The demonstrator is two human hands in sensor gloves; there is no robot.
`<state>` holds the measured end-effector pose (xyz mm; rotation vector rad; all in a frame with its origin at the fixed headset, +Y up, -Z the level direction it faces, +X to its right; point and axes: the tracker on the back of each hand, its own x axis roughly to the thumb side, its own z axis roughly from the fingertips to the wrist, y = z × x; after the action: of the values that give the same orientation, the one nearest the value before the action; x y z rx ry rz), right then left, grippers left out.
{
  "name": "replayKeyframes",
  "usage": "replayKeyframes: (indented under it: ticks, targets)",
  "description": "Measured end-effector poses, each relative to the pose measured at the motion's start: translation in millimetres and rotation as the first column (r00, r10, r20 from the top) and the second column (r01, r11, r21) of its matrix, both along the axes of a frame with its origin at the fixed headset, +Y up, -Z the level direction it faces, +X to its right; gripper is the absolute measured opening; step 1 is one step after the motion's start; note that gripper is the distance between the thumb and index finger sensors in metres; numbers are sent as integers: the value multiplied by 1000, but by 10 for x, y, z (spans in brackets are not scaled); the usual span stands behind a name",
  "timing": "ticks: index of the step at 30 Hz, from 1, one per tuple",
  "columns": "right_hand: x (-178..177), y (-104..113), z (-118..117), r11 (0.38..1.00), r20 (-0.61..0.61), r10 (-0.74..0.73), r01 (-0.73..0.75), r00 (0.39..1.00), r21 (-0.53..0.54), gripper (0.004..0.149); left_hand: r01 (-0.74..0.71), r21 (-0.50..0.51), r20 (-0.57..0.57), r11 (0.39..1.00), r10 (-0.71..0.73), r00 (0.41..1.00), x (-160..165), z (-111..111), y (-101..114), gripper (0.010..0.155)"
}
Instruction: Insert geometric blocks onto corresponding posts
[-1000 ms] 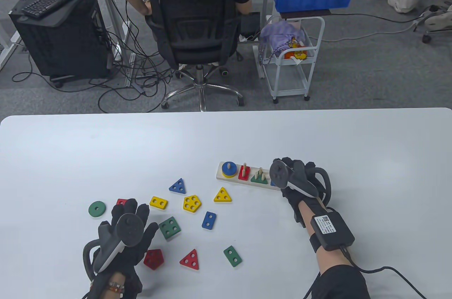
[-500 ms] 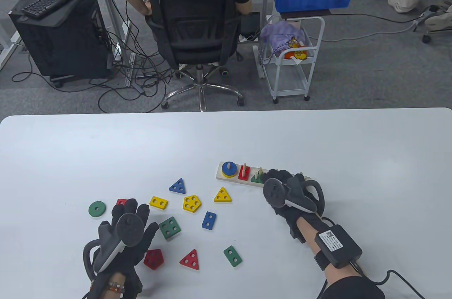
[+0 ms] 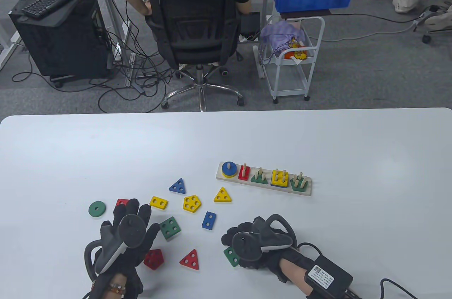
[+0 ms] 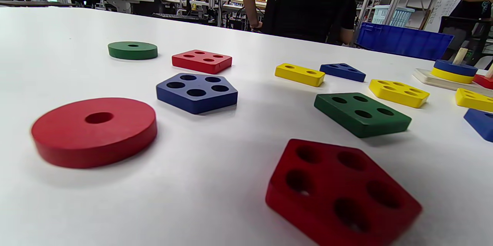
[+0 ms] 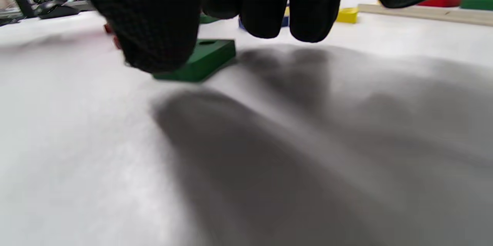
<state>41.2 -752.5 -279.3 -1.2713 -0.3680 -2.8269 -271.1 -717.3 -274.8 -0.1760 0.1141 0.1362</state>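
Right hand [image 3: 256, 242], fingers spread loose and gripping nothing, hovers over the green rectangle block [image 3: 231, 256] at lower centre.

A wooden post board [image 3: 306, 191] lies right of centre on the white table [image 3: 106, 143], carrying stacked blocks. Loose coloured blocks scatter at lower centre. The right hand [image 3: 254, 242], low in the frame, partly covers a green rectangle block [image 3: 230, 257]. The left hand [image 3: 129, 239] lies spread flat at lower left, beside a red pentagon block [image 3: 154, 259].
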Motion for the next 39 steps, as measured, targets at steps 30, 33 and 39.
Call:
replayKeyframes:
  ticks: [30, 33, 39]
  targets:
    - [246, 460, -634, 922, 226, -321, 250, 920, 295, 62, -4, -3, -7, 1000, 4, 1000, -7, 4, 0, 71]
    - [276, 528, -847, 921, 303, -296, 186, 906, 342, 62, -7, -6, -9, 1000, 7, 1000, -13, 3, 1, 71]
    - [262, 535, -1305, 920, 457, -260, 75, 851, 384, 62, -13, -6, -18, 1000, 13, 1000, -31, -1, 4, 71]
